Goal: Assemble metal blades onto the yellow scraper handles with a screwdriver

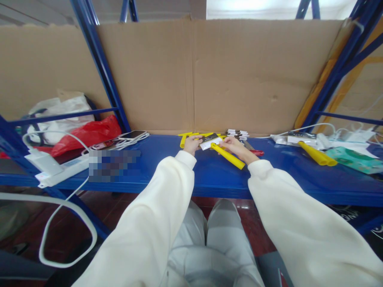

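Observation:
Over the blue shelf top, my left hand [192,144] is closed on the left side of a small flat black-and-white packet [210,141]. My right hand [235,146] has its fingers pinched at the packet's right white edge. Just below the packet, a long yellow tapered piece [229,156], like a handle, slants down to the right; its upper end overlaps the packet. More yellow pieces [183,140] lie behind my left hand. A stack of black-and-white packets [237,134] sits behind my right hand, and a red item [257,152] shows beside that wrist.
A cardboard sheet [239,75] stands along the back. On the left are a white power strip [64,169], a phone [133,134] with cables, and a red bag [89,133]. Rightward lie yellow pieces [318,154] and a green packet [354,159]. Blue posts [101,67] frame the shelf.

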`<state>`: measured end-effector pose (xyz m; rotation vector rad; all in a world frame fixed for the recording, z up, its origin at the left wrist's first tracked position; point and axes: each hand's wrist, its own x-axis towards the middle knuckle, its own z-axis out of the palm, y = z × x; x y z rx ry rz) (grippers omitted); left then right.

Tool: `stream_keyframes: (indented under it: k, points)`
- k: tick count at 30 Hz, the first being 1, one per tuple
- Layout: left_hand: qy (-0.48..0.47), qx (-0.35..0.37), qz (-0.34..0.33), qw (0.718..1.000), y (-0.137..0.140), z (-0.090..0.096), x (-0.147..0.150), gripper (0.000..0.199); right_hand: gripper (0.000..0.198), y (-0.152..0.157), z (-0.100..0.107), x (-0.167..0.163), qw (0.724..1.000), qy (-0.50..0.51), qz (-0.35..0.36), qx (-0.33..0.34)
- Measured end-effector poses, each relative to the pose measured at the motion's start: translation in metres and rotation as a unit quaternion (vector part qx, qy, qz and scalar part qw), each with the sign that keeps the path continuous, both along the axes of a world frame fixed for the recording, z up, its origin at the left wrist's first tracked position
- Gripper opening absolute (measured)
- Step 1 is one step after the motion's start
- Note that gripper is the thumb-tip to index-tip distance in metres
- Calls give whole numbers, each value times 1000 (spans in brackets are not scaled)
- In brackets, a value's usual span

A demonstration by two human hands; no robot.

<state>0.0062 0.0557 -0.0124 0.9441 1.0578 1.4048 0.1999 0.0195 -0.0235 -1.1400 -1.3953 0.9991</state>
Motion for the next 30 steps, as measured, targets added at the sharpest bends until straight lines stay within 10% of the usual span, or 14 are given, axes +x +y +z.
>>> stream_keyframes:
  k: [5, 19, 30]
  points:
    - [23, 18, 1, 1000, -2, -2, 2, 17, 42, -3, -4, -3, 991, -40, 126, 17]
    - [28, 2, 3, 1000, -2, 1, 4, 23, 22, 2, -2, -2, 925, -307, 88, 204]
    - [10, 0, -63, 998, -11, 8, 1, 20, 26, 7, 12, 13, 929, -296, 18, 220]
